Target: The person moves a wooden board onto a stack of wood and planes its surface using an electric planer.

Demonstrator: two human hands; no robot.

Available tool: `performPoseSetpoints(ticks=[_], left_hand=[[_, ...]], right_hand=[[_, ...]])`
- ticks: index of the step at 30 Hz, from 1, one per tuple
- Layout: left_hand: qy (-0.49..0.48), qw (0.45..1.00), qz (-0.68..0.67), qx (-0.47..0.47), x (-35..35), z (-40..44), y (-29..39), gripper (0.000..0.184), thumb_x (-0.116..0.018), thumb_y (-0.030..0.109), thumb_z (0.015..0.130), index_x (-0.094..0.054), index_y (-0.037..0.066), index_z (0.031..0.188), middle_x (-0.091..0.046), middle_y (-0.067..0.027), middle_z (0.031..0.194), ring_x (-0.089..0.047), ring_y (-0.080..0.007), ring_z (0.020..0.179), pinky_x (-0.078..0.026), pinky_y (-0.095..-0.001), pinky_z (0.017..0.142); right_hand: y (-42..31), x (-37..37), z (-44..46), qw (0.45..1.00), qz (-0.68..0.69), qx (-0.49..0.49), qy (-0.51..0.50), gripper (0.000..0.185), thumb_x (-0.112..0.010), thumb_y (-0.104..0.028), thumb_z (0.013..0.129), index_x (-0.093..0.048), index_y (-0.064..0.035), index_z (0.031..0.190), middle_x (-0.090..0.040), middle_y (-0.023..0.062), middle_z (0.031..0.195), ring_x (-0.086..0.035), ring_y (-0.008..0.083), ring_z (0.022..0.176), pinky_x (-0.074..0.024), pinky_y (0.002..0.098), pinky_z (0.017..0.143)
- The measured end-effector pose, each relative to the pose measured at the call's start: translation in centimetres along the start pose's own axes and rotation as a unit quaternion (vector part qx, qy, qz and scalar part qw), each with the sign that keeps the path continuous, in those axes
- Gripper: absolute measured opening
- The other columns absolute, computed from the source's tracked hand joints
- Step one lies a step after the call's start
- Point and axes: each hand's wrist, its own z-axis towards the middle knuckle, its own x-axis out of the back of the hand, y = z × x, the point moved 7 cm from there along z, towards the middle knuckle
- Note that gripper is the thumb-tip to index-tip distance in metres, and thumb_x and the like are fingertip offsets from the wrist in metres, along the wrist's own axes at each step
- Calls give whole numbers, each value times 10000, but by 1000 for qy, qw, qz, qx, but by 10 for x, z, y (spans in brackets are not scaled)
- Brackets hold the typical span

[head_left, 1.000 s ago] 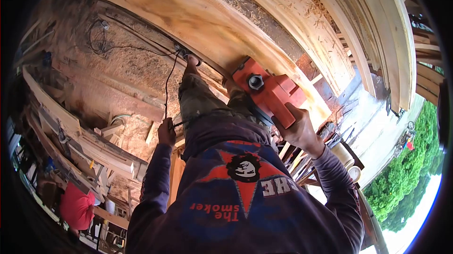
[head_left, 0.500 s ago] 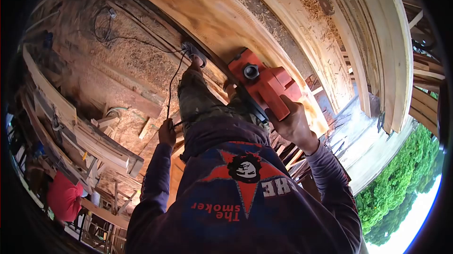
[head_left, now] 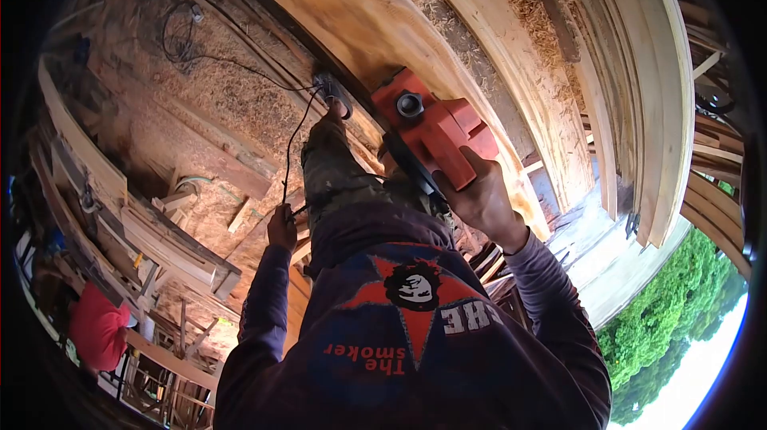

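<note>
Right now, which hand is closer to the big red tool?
Right. The right hand grips the red tool; the left hand is apart from it, off to the left, holding the black cord.

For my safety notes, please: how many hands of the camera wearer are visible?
2: the left hand holds the black cord; the right hand grips the red power tool.

A boxy red-orange power tool [head_left: 439, 133] with a dark round knob [head_left: 410, 105] rests lengthwise along a broad, brown-streaked plank [head_left: 363, 15]. A thin black cord [head_left: 289, 149] curves loosely left of the tool
</note>
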Motion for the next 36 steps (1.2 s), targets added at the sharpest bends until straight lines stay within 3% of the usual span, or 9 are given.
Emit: performPoseSetpoints(ticks=[1,3,13,16,19,21,26,30,36], left_hand=[[-1,1000,-4,13,0,2,-3,425,-559,-37,812,-584,81,1219,-667,-212,1005,-639,-417,985,-511,-485,848],[0,1000,-10,27,2,5,-7,423,-552,-35,812,-583,79,1218,-669,-214,1011,-638,-421,986,-511,-489,846],[23,998,-51,24,13,8,-5,403,-571,-16,802,-594,56,1198,-687,-223,989,-661,-418,967,-528,-473,832],[29,998,-47,4,19,17,1,392,-567,-8,813,-595,51,1199,-690,-226,997,-664,-419,969,-531,-475,827],[24,998,-39,51,21,26,-6,352,-540,10,842,-602,43,1187,-689,-235,991,-667,-420,970,-530,-471,828],[33,997,-53,48,24,31,-2,315,-527,25,873,-610,49,1176,-688,-242,968,-672,-420,956,-533,-467,811],[49,994,-64,70,31,45,2,263,-523,96,939,-621,67,1181,-698,-213,875,-693,-392,861,-535,-454,751],[62,992,-87,74,23,45,-5,292,-521,79,912,-625,69,1185,-698,-210,853,-696,-386,851,-535,-459,748],[94,989,-89,68,18,34,-17,320,-528,24,867,-621,59,1171,-686,-238,945,-679,-405,915,-524,-472,789]], right_hand=[[-1,-3,7,1000,-1,1,-2,201,-716,-93,838,-603,15,964,-620,172,731,-597,261,589,-474,368,565],[-5,-5,17,999,29,2,15,161,-683,-88,842,-608,-4,957,-589,231,704,-621,458,693,-461,443,539],[-42,-22,80,997,34,56,49,183,-714,-106,838,-607,10,932,-623,240,729,-630,474,720,-495,437,585],[-41,-30,95,1000,13,10,27,197,-724,-115,836,-612,14,934,-629,244,740,-642,468,735,-498,439,591],[-58,-34,114,997,-25,55,39,207,-727,-117,829,-614,21,934,-626,244,728,-651,460,738,-499,441,589],[-59,-37,126,998,31,42,38,215,-718,-120,824,-611,29,937,-623,247,723,-648,463,733,-500,444,586],[-70,-45,158,999,8,27,33,257,-717,-153,815,-623,48,945,-635,261,733,-665,454,746,-511,440,612],[-83,-47,179,999,9,34,22,251,-706,-158,811,-635,41,945,-647,262,770,-664,444,755,-513,430,635],[-107,-50,203,998,-18,58,23,256,-696,-201,820,-645,17,944,-658,235,781,-660,428,763,-507,430,657]])
